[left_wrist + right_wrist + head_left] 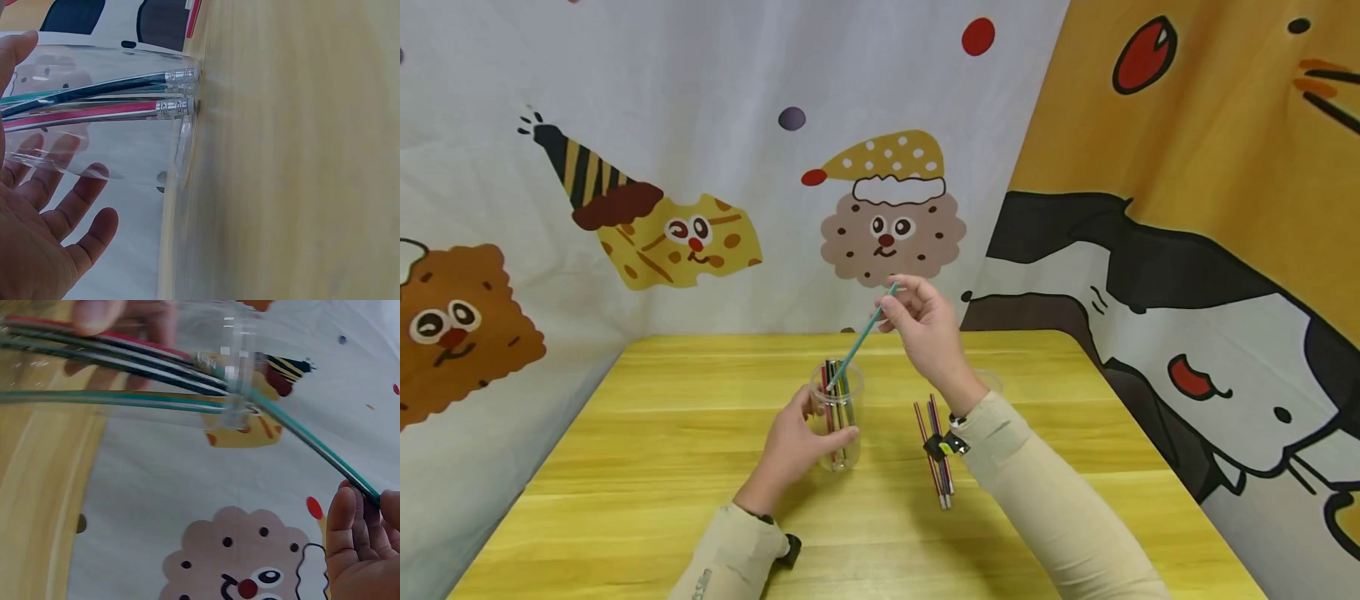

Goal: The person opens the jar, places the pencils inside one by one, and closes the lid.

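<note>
My left hand (795,443) holds a clear plastic jar (853,412) upright on the table, thumb on the near side and fingers round the far side. Several pencils (832,417) stand inside; the left wrist view shows their silver ferrules (172,109) at the jar's bottom. Above the jar, my right hand (928,333) pinches a teal pencil (863,337) near its upper end. That pencil slants down to the left, its lower end at the jar's mouth, as the right wrist view also shows. Whether the end is inside the rim I cannot tell.
Several more pencils (936,467) lie on the yellow wood-grain table (700,467), right of the jar and beneath my right forearm. A clear round lid (990,382) partly shows behind the right wrist. A cartoon-printed curtain (715,83) hangs behind the table.
</note>
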{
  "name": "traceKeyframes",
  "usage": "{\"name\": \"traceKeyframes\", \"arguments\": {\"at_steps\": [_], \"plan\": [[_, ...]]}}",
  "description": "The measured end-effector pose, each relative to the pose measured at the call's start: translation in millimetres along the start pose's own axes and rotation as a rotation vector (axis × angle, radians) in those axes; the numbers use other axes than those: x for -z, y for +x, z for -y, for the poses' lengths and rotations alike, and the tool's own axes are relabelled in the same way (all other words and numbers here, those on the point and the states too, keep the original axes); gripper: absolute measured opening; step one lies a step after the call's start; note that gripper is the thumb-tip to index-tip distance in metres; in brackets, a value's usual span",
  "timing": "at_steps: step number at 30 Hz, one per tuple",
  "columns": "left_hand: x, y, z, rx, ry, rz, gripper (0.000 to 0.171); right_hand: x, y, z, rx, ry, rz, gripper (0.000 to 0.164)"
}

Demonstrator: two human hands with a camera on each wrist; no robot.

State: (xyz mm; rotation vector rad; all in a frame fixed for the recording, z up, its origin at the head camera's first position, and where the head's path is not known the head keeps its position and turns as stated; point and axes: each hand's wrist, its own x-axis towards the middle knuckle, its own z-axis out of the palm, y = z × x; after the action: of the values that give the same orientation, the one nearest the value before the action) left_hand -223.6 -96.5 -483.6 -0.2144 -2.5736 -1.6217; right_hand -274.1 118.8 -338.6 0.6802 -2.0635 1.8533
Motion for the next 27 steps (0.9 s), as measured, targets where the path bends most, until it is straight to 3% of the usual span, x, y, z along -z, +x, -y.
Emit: {"name": "traceKeyframes", "arguments": {"at_steps": [5, 16, 27], "plan": [[0.9, -0.5, -2.7, 0.005, -0.002, 0.005, 0.055, -9.4, -10.5, -9.0, 0.05, -0.192, 0.074, 0.037], [1.2, -1.2, -2.6, -0.01, 0.021, 0.024, 0.055, -39.5, -34.8, -26.9, 0.245, -0.54, 0.274, 0.019], [0.4, -0.1, 0.9, -0.015, 0.021, 0.027, 0.056, -44.1, -32.1, -28.0, 0.251, -0.623, 0.346, 0.011]]}}
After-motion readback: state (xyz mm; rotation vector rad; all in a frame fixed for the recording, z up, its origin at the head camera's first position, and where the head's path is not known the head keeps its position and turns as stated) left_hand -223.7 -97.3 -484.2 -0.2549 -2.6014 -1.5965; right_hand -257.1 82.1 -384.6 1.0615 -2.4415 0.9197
